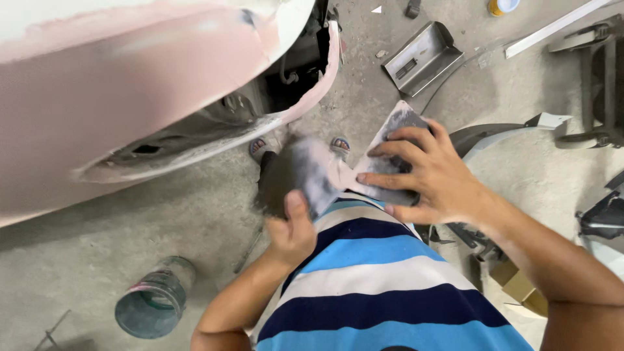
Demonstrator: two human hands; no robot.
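Sandpaper sheet (383, 166), pinched at both ends above our striped shirt (383, 286) by left hand (292, 227) and right hand (432, 175), could tear if we pull unevenly.

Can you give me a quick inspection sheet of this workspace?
Surface: bare grey concrete floor, dusty.
Job's things: flat grey board smeared with pink filler; blurred grey spreader against it; car body panel coated pink.
Clutter: tipped plastic bucket, metal tray, loose fender, cardboard box.
Hands: left hand grips the spreader; right hand holds the board, fingers spread over it.
Cables: thin dark line on the floor beside the tray, kind unclear.
Surroundings: wheeled frame at right; the person's sandalled feet below.
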